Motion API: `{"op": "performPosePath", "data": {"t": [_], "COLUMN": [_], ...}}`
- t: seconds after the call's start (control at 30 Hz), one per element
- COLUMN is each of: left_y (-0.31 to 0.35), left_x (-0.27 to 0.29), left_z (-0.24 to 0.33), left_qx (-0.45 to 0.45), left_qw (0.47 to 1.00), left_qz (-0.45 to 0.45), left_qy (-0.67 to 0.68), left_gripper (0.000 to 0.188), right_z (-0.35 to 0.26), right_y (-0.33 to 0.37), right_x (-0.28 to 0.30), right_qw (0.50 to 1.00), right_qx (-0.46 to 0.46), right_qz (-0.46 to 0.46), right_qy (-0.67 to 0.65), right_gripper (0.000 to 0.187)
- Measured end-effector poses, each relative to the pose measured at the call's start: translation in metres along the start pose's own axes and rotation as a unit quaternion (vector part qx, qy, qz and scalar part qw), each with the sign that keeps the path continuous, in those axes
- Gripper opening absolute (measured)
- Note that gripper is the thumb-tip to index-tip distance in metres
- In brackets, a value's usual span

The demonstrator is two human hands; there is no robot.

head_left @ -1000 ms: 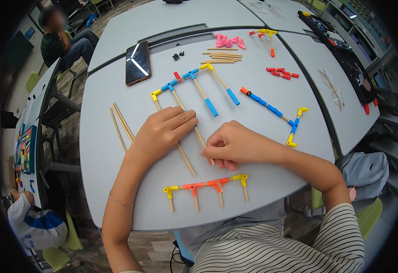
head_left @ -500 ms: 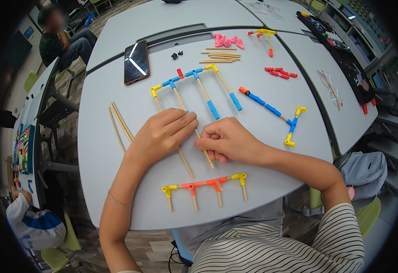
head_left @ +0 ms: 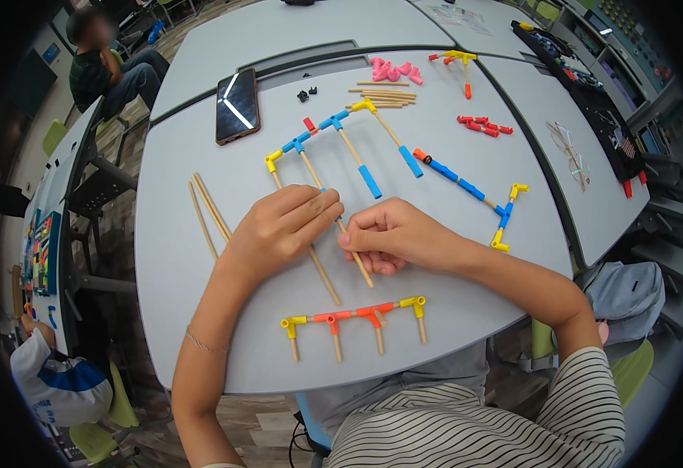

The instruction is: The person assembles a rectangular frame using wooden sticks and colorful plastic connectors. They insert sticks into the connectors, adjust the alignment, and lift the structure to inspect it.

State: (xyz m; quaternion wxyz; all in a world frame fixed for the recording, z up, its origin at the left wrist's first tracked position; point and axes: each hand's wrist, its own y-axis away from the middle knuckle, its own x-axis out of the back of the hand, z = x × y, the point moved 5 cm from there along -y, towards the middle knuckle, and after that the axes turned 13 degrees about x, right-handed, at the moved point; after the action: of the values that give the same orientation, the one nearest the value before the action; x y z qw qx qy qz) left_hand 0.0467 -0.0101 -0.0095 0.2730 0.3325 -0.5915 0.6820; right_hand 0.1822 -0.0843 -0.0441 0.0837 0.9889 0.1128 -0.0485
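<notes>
A frame of wooden sticks joined by blue connectors (head_left: 334, 122) and yellow corner connectors (head_left: 271, 161) lies in front of me. My left hand (head_left: 285, 228) is closed over two of its sticks, its fingers around a blue sleeve mostly hidden beneath them. Between the thumb and fingers of my right hand (head_left: 388, 236) is the lower part of a wooden stick (head_left: 363, 267) running into that sleeve. Two other sticks of the frame end in blue sleeves (head_left: 369, 181). Nearer me sits a shorter piece with orange connectors (head_left: 332, 317) and yellow ends.
Loose sticks (head_left: 210, 209) lie left of my left hand. A phone (head_left: 237, 107), black bits (head_left: 307, 93), more sticks (head_left: 383, 97) and pink connectors (head_left: 392, 71) are farther back. To the right are red connectors (head_left: 484, 125) and a blue-sleeved rod (head_left: 458, 179). A person sits far left.
The right end of the frame has swung up and away from me, its blue sleeves shifting with it. Both hands keep their hold; my right hand has moved very slightly right.
</notes>
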Motion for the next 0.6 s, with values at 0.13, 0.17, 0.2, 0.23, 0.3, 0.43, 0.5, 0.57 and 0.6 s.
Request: {"op": "performPosePath", "data": {"t": [0.13,0.17,0.2,0.23,0.3,0.43,0.5,0.57,0.6], "left_y": [-0.002,-0.002,-0.001,-0.001,-0.003,-0.001,-0.002,-0.001,-0.001], "left_x": [0.001,0.001,-0.001,-0.002,-0.003,-0.003,-0.002,-0.002,-0.002], "left_z": [0.002,0.003,0.004,0.005,0.006,0.001,0.001,0.000,0.000], "left_qx": [0.000,-0.003,-0.007,-0.011,-0.008,-0.003,-0.001,0.001,0.002], "left_qw": [1.000,1.000,1.000,1.000,1.000,1.000,1.000,1.000,1.000], "left_qz": [-0.010,-0.010,-0.008,-0.007,-0.011,-0.004,-0.002,-0.004,-0.006], "left_qy": [-0.020,-0.021,-0.020,-0.019,-0.004,0.007,0.009,0.012,0.015], "left_gripper": [0.031,0.031,0.031,0.031,0.030,0.029,0.028,0.029,0.030], "right_z": [-0.006,-0.007,-0.006,-0.003,-0.001,0.006,0.009,0.010,0.011], "right_y": [0.000,0.000,0.000,0.001,0.002,0.000,0.000,0.001,0.001], "right_x": [0.006,0.007,0.006,0.004,0.001,-0.001,-0.002,-0.004,-0.004], "right_qw": [0.992,0.989,0.989,0.990,0.992,0.998,0.999,0.998,0.998], "right_qx": [0.001,0.007,0.015,0.024,0.035,0.047,0.046,0.039,0.042], "right_qz": [0.009,0.008,0.008,0.008,0.012,0.019,0.016,0.010,0.009], "right_qy": [0.127,0.151,0.145,0.139,0.121,0.048,0.003,-0.039,-0.055], "right_gripper": [0.028,0.028,0.029,0.030,0.031,0.033,0.032,0.031,0.031]}}
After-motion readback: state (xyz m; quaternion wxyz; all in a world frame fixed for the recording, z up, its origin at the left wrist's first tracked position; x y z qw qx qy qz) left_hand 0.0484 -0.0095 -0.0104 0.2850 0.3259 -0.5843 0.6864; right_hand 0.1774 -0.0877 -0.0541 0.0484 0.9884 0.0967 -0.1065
